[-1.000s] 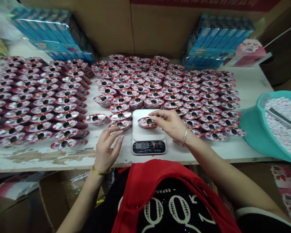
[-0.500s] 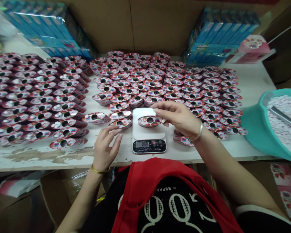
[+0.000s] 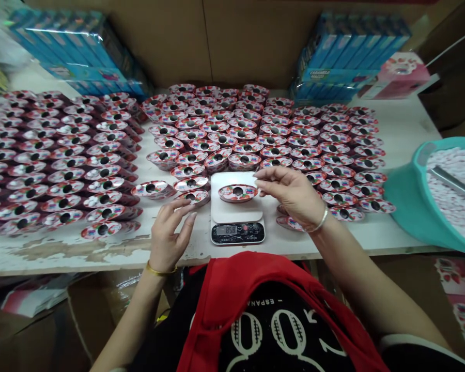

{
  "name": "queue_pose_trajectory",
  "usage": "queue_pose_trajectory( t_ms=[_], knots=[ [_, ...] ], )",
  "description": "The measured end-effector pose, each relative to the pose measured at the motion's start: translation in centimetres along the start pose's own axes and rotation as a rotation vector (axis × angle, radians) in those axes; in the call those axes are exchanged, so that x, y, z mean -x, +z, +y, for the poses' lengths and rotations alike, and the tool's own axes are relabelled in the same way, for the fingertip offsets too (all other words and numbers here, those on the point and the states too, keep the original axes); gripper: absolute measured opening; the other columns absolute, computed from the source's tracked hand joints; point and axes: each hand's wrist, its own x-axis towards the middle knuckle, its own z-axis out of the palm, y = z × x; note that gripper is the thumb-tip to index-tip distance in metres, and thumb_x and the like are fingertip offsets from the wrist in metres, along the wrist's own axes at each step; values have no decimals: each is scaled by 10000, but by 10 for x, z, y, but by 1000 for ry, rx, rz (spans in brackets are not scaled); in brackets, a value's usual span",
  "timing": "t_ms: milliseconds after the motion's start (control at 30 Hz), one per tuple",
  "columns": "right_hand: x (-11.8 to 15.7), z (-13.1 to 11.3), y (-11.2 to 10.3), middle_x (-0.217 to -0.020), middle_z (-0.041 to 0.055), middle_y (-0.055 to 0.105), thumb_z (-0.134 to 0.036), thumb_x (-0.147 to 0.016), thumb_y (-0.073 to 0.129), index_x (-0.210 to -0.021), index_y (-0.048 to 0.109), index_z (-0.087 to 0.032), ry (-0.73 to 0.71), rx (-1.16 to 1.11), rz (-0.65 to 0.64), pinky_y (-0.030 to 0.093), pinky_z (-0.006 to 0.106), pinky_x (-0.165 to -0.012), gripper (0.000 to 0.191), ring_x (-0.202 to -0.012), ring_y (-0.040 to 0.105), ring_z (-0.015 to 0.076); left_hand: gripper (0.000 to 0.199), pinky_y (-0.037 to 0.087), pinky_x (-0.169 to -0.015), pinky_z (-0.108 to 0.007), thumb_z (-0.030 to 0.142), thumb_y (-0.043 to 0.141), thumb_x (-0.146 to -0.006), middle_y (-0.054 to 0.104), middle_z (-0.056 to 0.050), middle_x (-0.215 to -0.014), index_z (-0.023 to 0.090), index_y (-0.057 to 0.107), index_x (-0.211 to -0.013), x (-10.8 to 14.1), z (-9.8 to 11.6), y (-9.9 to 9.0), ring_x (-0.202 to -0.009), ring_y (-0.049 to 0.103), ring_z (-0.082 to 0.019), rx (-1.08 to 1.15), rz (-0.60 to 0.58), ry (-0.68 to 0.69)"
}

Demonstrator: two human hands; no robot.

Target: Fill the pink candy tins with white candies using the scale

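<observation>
- Right hand (image 3: 292, 196): drawing back rightward from the tray since the earlier frame, fingers apart, gripping nothing.
- White table (image 3: 42, 257): carrying rows of strawberry-printed trays (image 3: 270, 140).
- Digital scale (image 3: 236, 213): standing near the table's front edge.
- Oval tray (image 3: 237, 193): resting on the scale's platform, untouched.
- Left hand (image 3: 167, 232): hovering open beside the scale, holding nothing.
</observation>
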Motion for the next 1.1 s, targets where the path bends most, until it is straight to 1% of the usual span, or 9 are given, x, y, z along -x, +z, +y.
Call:
queue_pose_trajectory(
  t_ms=[167,333,467,633,700,800,933,1000,1100],
  knots=[
    [-13,9,21,-839,29,661,-240,-752,703,-888,670,-152,-32,101,-54,514,253,-686,166,-717,591,105,194,478,-922,-371,200,574,-869,643,-77,-1083,210,637,-1052,1,0,-1,-1030,599,-194,1,-1,0],
    [-16,8,21,-769,19,653,-183,-819,585,-912,650,-148,-29,61,-55,530,250,-695,118,-690,612,97,184,483,-914,-372,218,566,-875,644,-76,-1079,215,640,-1043,-1,2,0,-1026,602,-197,8,-4,-8],
    [-6,-4,7,-826,27,649,-240,-808,649,-937,643,-154,-77,-80,-10,526,212,-631,155,-716,627,101,176,479,-931,-375,210,564,-875,639,-76,-1086,207,640,-1035,-10,8,2,-1050,592,-198,22,-17,1],
    [15,-14,-31,-800,7,602,-339,-809,691,-941,640,-190,-73,-160,125,410,152,-459,205,-613,554,67,190,479,-927,-371,190,557,-878,636,-75,-1094,207,632,-1052,-20,13,3,-1048,590,-190,33,-23,44],
    [23,-13,-47,-810,6,589,-351,-819,674,-928,645,-206,-53,-151,171,418,156,-473,184,-639,546,74,197,482,-921,-370,186,556,-878,636,-76,-1087,204,628,-1060,-24,14,5,-1038,592,-188,41,-24,69],
    [32,-8,-63,-840,13,594,-290,-789,686,-950,649,-211,-18,-147,218,450,165,-511,183,-698,557,94,265,477,-937,-385,234,570,-875,621,-86,-1132,214,595,-1139,-32,18,12,-1076,578,-204,42,-52,116],
    [38,-3,-67,-825,10,594,-241,-761,698,-960,647,-197,22,-215,226,427,157,-473,210,-640,531,81,550,430,-991,-432,361,607,-851,565,-137,-1242,196,437,-1347,-51,22,32,-1153,527,-254,-22,-204,251],
    [39,-4,-64,-809,8,590,-252,-778,685,-960,642,-194,22,-221,206,411,155,-459,195,-620,522,77,508,418,-984,-443,345,560,-880,588,-135,-1197,186,439,-1347,-60,21,41,-1112,540,-253,-61,-284,324],
    [41,-6,-60,-807,10,593,-272,-798,664,-971,635,-200,15,-199,181,402,164,-448,189,-595,507,78,424,401,-988,-461,331,521,-902,611,-114,-1148,212,483,-1307,-68,18,45,-1067,557,-241,-70,-331,357]
  ],
)
